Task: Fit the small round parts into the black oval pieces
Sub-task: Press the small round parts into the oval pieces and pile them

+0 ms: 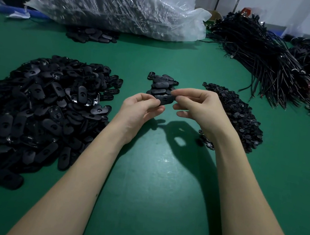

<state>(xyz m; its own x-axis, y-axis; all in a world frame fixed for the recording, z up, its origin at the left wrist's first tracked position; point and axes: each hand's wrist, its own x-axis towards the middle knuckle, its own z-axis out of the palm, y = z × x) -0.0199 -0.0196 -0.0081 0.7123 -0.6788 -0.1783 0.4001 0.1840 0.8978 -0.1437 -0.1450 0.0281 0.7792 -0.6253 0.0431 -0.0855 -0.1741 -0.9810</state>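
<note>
Black plastic oval piece (164, 99) sits mid-frame, just above centre, pinched at its ends by left hand (140, 108) and right hand (197, 105), fingers curled on it. Looks light, stiff, smooth, so grip the edges and keep the slot clear. Round parts (238, 113) are piled at right, oval stock (40, 105) at left. Cannot tell if a round part is seated.

Around the one oval piece (165, 99) held by two hands lie three black heaps, one bag (122, 1), and cable bundles.
</note>
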